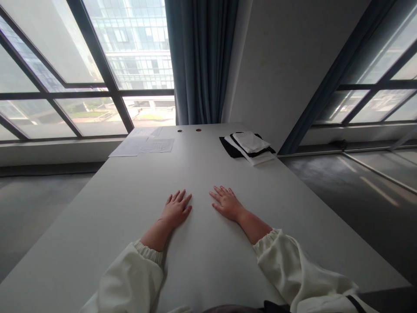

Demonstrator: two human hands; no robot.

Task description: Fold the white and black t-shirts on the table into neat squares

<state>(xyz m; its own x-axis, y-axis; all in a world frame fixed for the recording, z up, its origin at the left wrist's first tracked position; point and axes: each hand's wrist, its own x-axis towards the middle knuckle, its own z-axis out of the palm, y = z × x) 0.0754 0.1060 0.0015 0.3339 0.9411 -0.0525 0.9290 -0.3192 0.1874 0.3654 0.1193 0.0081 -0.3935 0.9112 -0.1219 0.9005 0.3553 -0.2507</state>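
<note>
My left hand (pixel 176 208) lies palm down on the white table (pixel 202 252), its fingers apart and nothing under it that I can see. Opposite it, my right hand (pixel 228 204) rests flat on the same surface with fingers spread. A strip of bare tabletop separates the two hands. Beyond my right hand, near the table's far right edge, lies a stack of folded black and white cloths (pixel 250 143); neither hand touches it. Both forearms come out of cream sleeves with gathered cuffs.
Sheets of paper (pixel 157 145) lie at the far left of the table. Two small round holes, one of them a dark-rimmed hole (pixel 180 131), are near the far edge. Behind the table hang a blue curtain (pixel 202 65) and a grey wall (pixel 276 65), with windows on both sides.
</note>
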